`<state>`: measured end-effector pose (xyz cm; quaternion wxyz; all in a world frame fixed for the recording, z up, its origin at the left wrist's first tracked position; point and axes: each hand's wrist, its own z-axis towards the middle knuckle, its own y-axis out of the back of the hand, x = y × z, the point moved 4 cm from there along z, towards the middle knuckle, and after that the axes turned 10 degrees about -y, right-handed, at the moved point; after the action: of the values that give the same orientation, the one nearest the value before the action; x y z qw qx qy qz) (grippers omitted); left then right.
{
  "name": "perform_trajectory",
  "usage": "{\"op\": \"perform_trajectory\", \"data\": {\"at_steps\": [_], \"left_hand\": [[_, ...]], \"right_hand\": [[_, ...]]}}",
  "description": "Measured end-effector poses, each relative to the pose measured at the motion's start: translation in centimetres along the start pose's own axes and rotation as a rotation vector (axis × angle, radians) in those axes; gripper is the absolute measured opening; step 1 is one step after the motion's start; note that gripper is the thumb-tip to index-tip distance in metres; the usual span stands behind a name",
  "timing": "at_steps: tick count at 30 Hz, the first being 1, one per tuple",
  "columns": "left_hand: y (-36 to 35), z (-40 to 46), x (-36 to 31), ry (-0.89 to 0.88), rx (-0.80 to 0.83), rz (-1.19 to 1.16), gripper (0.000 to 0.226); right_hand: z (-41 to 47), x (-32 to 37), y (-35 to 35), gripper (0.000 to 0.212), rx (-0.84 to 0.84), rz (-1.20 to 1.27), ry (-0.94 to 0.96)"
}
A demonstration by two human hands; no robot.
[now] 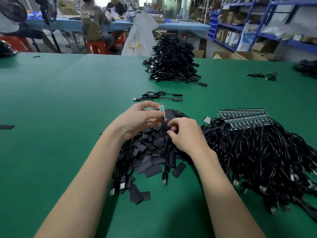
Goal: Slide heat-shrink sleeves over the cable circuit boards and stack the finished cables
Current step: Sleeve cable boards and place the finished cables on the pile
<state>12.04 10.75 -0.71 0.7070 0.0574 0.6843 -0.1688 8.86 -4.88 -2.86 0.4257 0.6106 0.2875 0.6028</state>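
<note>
Pinching circuit board (161, 109) upright in left hand (139, 120); right hand (184, 134) curled, picked at sleeve pile (151, 148), grasp unclear. Needed sleeve mouth aligned square with board tip.

The right hand (185, 134) hides its own fingertips in the sleeves (154, 152). The cable heap (265, 157) runs off the right edge.

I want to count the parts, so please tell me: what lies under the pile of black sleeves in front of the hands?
Under the pile of black sleeves, black cables with plugs stick out at its left edge, on the green table. Anything deeper under the pile is covered.
</note>
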Motion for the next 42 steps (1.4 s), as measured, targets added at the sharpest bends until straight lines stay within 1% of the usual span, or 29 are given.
{"op": "perform_trajectory", "data": {"at_steps": [4,7,9,11,15,17,20,23,27,33,42], "left_hand": [[-0.6,0.0,0.1,0.027,0.028,-0.056,0.02],[-0.7,0.1,0.2,0.027,0.015,-0.031,0.019],[-0.8,0.1,0.2,0.026,0.038,-0.037,0.016],[-1.1,0.0,0.1,0.019,0.084,-0.076,0.014],[-1.6,0.0,-0.3,0.0,0.116,-0.104,0.016],[-1.9,-0.1,-0.2,0.004,0.131,-0.119,0.022],[-2.4,-0.2,-0.1,0.018,0.153,-0.117,0.022],[-2.7,-0.2,0.1,0.033,0.168,-0.097,0.022],[-2.8,-0.3,0.3,0.044,0.187,-0.079,0.023],[-2.6,-0.3,0.3,0.049,0.183,-0.072,0.019],[-1.9,-0.5,0.0,0.039,0.239,-0.048,0.019]], "right_hand": [[0.1,-0.3,0.2,0.017,0.02,0.08,-0.047],[0.4,-0.5,0.2,0.023,0.017,0.123,-0.048],[0.6,-0.6,0.5,0.025,0.018,0.242,-0.049],[0.7,-1.0,1.3,0.022,0.056,0.519,-0.092],[0.5,-1.3,2.7,0.017,0.271,1.283,-0.191],[0.4,-1.3,3.0,0.017,0.318,1.469,-0.217],[0.3,-1.2,3.2,0.014,0.341,1.61,-0.215],[0.3,-0.9,3.2,0.012,0.34,1.679,-0.213],[0.3,-0.7,3.0,0.011,0.339,1.706,-0.208],[0.3,-1.1,3.4,0.012,0.339,1.683,-0.195],[0.0,-0.7,3.4,0.015,0.387,1.604,-0.148]]}}
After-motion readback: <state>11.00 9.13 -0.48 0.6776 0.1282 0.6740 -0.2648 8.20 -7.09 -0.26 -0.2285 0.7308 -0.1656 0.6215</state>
